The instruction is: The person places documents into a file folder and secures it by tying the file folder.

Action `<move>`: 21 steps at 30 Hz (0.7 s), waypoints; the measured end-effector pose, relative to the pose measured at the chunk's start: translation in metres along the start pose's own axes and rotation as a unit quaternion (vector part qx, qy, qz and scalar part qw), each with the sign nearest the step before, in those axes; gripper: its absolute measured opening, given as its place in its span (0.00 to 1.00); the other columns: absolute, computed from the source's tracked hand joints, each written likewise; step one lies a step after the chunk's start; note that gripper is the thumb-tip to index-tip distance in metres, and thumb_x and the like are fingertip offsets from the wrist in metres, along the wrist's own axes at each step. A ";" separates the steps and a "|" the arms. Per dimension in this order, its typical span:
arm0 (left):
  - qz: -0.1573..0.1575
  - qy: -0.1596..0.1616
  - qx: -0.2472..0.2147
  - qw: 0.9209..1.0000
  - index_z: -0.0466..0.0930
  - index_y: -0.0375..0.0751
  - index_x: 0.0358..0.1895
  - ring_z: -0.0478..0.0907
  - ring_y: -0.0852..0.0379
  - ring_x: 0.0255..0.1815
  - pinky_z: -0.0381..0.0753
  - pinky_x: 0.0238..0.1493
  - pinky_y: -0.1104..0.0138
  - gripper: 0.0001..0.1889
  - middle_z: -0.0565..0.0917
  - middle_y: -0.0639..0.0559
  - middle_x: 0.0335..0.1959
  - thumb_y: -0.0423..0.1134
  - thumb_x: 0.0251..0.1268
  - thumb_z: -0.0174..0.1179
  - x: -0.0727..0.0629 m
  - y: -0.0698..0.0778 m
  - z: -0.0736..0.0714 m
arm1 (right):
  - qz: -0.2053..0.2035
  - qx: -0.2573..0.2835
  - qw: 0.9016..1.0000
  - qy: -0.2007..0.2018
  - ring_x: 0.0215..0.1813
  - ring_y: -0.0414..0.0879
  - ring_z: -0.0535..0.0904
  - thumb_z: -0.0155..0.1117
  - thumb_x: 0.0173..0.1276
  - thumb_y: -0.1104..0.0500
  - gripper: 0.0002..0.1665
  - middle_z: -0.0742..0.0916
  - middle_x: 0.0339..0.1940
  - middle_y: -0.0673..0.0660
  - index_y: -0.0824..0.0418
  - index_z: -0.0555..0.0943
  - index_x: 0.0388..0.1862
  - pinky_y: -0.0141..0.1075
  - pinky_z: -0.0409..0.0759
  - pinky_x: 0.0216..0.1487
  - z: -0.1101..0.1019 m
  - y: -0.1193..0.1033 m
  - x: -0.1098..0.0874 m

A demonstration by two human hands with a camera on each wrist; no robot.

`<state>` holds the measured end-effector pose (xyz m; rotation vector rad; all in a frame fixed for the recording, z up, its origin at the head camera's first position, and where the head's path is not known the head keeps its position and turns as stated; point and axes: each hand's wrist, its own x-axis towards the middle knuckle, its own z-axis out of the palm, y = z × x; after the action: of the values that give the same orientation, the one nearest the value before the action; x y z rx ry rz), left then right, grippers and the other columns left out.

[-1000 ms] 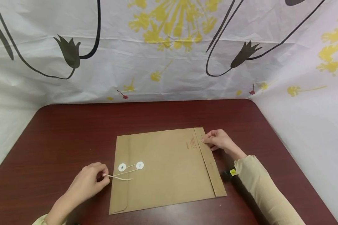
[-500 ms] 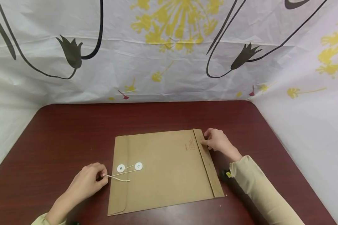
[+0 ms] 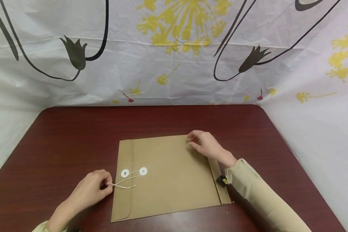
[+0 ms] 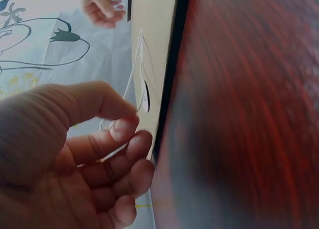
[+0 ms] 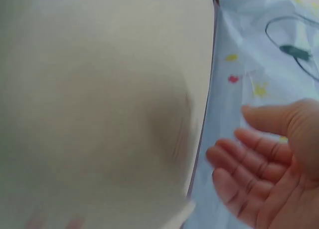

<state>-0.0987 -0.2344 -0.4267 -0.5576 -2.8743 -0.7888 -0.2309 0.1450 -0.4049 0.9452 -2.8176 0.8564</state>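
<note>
A brown paper envelope [image 3: 171, 180] lies flat on the table, its flap to the left. One white button disc [image 3: 125, 173] sits on that flap and another disc [image 3: 143, 171] on the body, with a white string [image 3: 123, 187] running between them. Between thumb and index finger, my left hand [image 3: 88, 187] pinches the string at the envelope's left edge; the left wrist view shows this string [image 4: 134, 72] too. Over the envelope's upper right part, my right hand [image 3: 206, 145] hovers with loosely bent fingers and nothing in them. It hides the red print there.
The dark red table [image 3: 75, 129] has a patterned white sheet [image 3: 179, 80] hanging behind it and along both sides. A black wrist device [image 3: 221, 181] with a yellow mark shows at my right sleeve [image 3: 258, 190].
My right hand has left the envelope's right edge and moved left over its surface. My left hand keeps pinching the string, which hangs slightly slacker.
</note>
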 end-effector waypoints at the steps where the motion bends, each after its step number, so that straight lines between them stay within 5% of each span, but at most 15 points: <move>1: 0.007 -0.001 -0.002 1.000 0.68 0.53 0.19 0.60 0.69 0.23 0.61 0.22 0.73 0.16 0.63 0.65 0.19 0.28 0.36 0.64 0.000 -0.001 0.000 | -0.025 0.009 1.000 -0.006 0.36 0.46 0.81 0.66 0.59 0.65 0.11 0.85 0.35 0.57 0.66 0.79 0.41 0.37 0.79 0.37 0.003 -0.004 0.003; 12: 0.030 0.016 -0.009 0.999 0.68 0.55 0.19 0.60 0.70 0.22 0.61 0.21 0.74 0.17 0.63 0.67 0.19 0.26 0.35 0.62 -0.003 -0.007 -0.001 | -0.170 0.005 0.978 -0.119 0.58 0.49 0.75 0.56 0.67 0.66 0.18 0.82 0.54 0.59 0.67 0.76 0.55 0.37 0.69 0.61 0.042 -0.052 0.029; 21: 0.030 0.012 -0.007 0.999 0.68 0.55 0.18 0.60 0.70 0.22 0.61 0.21 0.74 0.18 0.64 0.67 0.19 0.27 0.34 0.64 -0.005 -0.014 -0.001 | -0.204 -0.027 0.967 -0.147 0.64 0.47 0.71 0.55 0.68 0.64 0.22 0.77 0.62 0.58 0.62 0.73 0.61 0.36 0.62 0.66 0.067 -0.072 0.041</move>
<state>-0.0997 -0.2472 -0.4334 -0.6292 -2.8191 -0.8000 -0.2150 0.0406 -0.4177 1.6878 -2.6848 0.6265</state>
